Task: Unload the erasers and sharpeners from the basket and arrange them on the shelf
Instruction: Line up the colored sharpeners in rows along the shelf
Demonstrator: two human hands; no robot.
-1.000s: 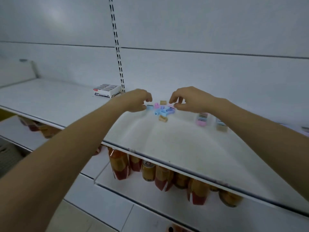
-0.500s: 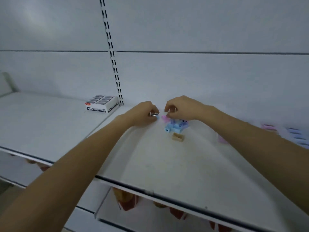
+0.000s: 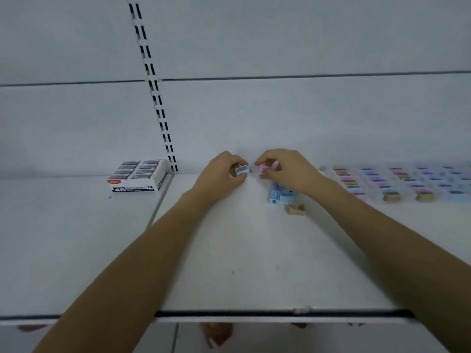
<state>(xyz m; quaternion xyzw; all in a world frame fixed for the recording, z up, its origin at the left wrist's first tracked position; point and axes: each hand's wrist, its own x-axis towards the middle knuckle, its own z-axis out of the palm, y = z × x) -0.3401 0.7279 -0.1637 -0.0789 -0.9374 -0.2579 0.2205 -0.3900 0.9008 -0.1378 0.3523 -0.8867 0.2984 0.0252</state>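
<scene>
Head view: both forearms reach over the white shelf (image 3: 254, 250) to its back edge. The left hand (image 3: 224, 173) pinches a blue sharpener (image 3: 241, 170) in its fingers; the right hand (image 3: 288, 171) pinches a pink sharpener (image 3: 262, 169). Loose blue sharpeners (image 3: 279, 196) and a tan sharpener (image 3: 295, 208) lie just below the right hand. Rows of sharpeners (image 3: 397, 182) stand at right; a box of 4B erasers (image 3: 139, 175) sits at left.
</scene>
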